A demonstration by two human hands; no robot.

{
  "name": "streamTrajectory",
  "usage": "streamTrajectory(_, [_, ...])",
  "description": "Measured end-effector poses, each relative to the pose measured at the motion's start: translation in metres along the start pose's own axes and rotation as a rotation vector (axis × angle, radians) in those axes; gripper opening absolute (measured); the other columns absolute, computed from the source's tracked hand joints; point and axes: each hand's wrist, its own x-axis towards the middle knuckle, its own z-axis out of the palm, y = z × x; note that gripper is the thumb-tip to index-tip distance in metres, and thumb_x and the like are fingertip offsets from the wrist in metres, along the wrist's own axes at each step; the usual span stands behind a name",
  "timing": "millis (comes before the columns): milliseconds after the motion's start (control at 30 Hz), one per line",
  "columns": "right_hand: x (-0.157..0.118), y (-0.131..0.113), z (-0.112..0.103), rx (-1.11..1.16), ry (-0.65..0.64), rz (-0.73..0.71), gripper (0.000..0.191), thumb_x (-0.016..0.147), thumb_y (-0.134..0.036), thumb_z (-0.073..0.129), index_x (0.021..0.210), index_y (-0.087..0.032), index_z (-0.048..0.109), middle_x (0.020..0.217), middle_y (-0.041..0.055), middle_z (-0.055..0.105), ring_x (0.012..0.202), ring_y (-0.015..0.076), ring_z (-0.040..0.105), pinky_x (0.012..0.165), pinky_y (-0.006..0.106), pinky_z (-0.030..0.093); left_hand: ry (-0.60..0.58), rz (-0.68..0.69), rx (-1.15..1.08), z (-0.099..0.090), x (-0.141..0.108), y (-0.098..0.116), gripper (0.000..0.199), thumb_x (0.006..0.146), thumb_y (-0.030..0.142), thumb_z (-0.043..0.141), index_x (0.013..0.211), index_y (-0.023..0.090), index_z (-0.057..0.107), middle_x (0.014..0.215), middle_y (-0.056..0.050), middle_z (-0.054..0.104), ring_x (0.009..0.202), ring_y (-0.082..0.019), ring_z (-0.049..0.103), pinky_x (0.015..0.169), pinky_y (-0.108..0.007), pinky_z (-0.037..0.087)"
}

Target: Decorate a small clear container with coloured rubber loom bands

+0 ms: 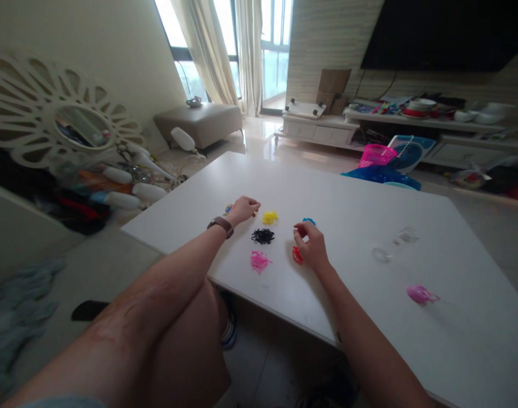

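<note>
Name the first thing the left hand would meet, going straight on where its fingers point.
Most likely the yellow pile, just ahead of the left hand; height is hard to judge, so it might pass over instead.

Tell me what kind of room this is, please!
It looks like a living room in someone's home. You can see a big dark screen, long curtains and a padded bench.

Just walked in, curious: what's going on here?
Someone's hands are over coloured piles on a table. The left hand is beside the yellow pile, the right hand by the red pile and blue pile. The black pile and pink pile lie nearer the person than yellow. Whether either holds anything is unclear.
</note>
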Motion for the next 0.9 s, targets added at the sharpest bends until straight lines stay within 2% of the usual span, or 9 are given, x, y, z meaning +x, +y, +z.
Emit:
streamTrajectory(200, [-0.001,0.004,-0.001,-0.088,-0.022,-0.097,0.012,0.089,-0.018,0.050,0.093,-0.020,0.060,0.083,0.0037,0.061,0.073,0.0181,0.059,0.072,0.033,0.048,0.261,-0.154,-0.113,-0.051,0.007,-0.033,0.024,0.078,0.016,0.063,0.099,0.011,0.075,0.088,-0.011,0.075,0.064,-0.013,0.065,0.059,-0.021,0.048])
streamTrajectory(267, [-0.002,0.005,-0.001,-0.099,-0.025,-0.101,0.012,0.089,-0.018,0.050,0.093,-0.021,0.061,0.084,0.0040,0.061,0.074,0.0185,0.059,0.073,0.033,0.048,0.305,-0.174,-0.073,-0.063,0.004,-0.047,0.024,0.075,0.014,0.065,0.096,0.011,0.075,0.090,-0.011,0.075,0.071,-0.015,0.066,0.065,-0.023,0.049])
streamTrajectory(333, [-0.002,0.006,-0.001,-0.098,-0.032,-0.103,0.013,0.089,-0.019,0.049,0.094,-0.021,0.061,0.085,0.0041,0.061,0.075,0.0189,0.059,0.074,0.034,0.049,0.283,-0.167,-0.001,-0.067,-0.001,-0.058,0.025,0.069,0.014,0.071,0.093,0.013,0.077,0.090,-0.010,0.074,0.080,-0.019,0.066,0.072,-0.025,0.049])
streamTrajectory(467, [-0.005,0.010,-0.001,-0.100,-0.034,-0.102,0.014,0.088,-0.018,0.050,0.095,-0.021,0.061,0.085,0.0043,0.060,0.075,0.0193,0.059,0.074,0.035,0.049,0.158,-0.070,0.158,-0.060,-0.007,-0.071,0.039,0.060,0.015,0.079,0.099,0.018,0.079,0.102,-0.009,0.072,0.099,-0.024,0.063,0.089,-0.028,0.048])
streamTrajectory(567, [-0.007,0.013,0.000,-0.111,-0.028,-0.103,0.014,0.088,-0.018,0.050,0.095,-0.021,0.061,0.086,0.0042,0.060,0.075,0.0191,0.059,0.074,0.035,0.049,0.129,0.015,0.279,-0.047,-0.009,-0.073,0.042,0.066,0.019,0.077,0.108,0.020,0.077,0.114,-0.010,0.067,0.106,-0.026,0.061,0.095,-0.029,0.045])
streamTrajectory(733, [-0.009,0.018,0.001,-0.131,-0.022,-0.107,0.014,0.087,-0.016,0.050,0.095,-0.020,0.061,0.086,0.0043,0.061,0.075,0.0189,0.060,0.073,0.035,0.050,0.265,-0.065,0.455,-0.031,-0.011,-0.066,0.022,0.081,0.028,0.069,0.101,0.022,0.077,0.114,-0.013,0.064,0.117,-0.033,0.054,0.094,-0.039,0.044])
streamTrajectory(900, [-0.015,0.023,-0.003,-0.154,-0.026,-0.097,0.013,0.088,-0.017,0.049,0.094,-0.020,0.060,0.088,0.0052,0.062,0.075,0.0195,0.061,0.073,0.035,0.051,0.288,-0.121,0.462,-0.030,-0.007,-0.057,0.014,0.087,0.025,0.063,0.094,0.021,0.074,0.114,-0.013,0.063,0.118,-0.031,0.052,0.093,-0.039,0.042])
